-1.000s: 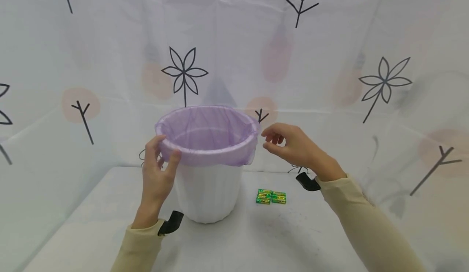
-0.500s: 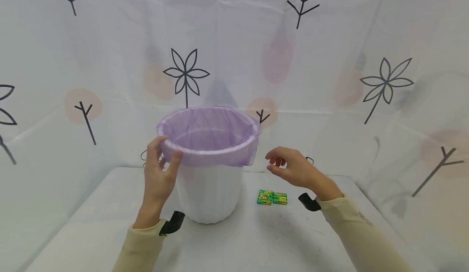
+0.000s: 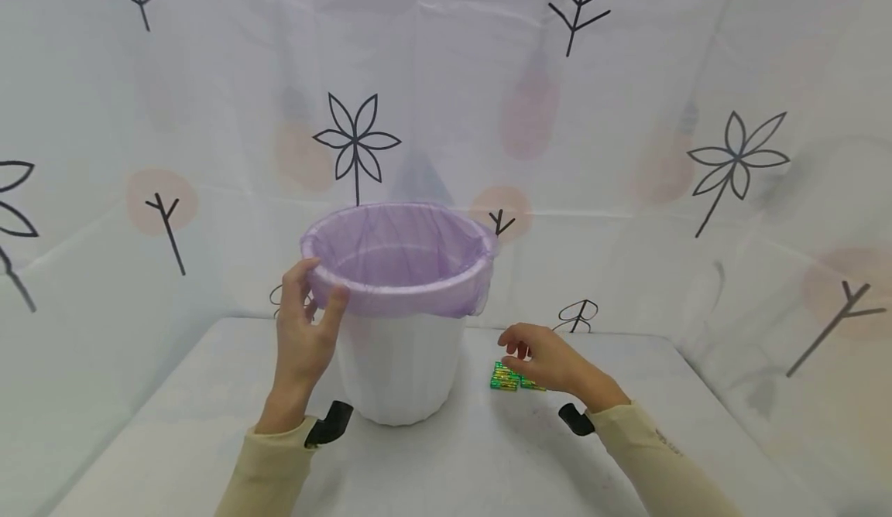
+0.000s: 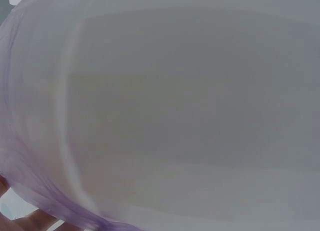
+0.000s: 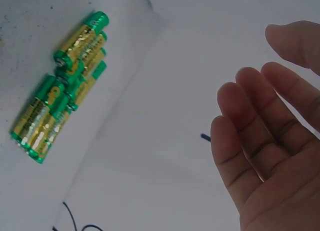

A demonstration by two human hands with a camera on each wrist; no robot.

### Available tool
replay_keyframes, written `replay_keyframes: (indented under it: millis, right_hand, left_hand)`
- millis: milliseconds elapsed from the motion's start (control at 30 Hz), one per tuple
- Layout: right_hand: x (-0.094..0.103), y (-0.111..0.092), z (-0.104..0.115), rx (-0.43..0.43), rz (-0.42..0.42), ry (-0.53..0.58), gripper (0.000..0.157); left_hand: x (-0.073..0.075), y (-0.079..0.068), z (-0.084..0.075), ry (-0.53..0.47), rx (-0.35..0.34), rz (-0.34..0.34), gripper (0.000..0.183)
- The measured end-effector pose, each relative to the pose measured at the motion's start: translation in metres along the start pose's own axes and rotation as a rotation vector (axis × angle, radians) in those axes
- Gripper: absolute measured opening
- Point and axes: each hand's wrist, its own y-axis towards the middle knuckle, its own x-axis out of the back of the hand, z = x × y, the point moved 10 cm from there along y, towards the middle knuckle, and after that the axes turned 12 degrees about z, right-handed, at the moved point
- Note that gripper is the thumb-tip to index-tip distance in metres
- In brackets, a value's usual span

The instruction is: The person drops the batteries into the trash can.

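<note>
While gripping white bin [image 3: 400,370] at purple liner [image 3: 397,300], with left hand [image 3: 303,343] spread, poising right hand [image 3: 547,358], with fingers loosely bent, near green batteries [image 3: 503,381]

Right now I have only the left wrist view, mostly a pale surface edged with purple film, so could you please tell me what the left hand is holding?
Observer: The left hand holds a white bin at its rim, where a purple liner is folded over.
Operator: Thank you; is anything lying near the bin?
Observer: Yes, green-and-gold batteries lie on the table, to the bin's right in the head view.
Operator: And is the right hand touching them?
Observer: No, the right wrist view shows the right hand apart from them.
</note>
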Motion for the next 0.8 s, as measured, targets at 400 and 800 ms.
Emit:
replay_keyframes:
  millis: [400,800]
  right_hand:
    - [-0.049,0.003,-0.03,-0.086,0.1,0.026,0.02]
    - [-0.07,0.007,-0.047,-0.158,0.174,0.027,0.024]
  left_hand:
    - [0.001,0.0,0.002,-0.007,0.012,0.007,0.051]
    - [-0.001,-0.003,-0.038,-0.01,0.018,0.01,0.048]
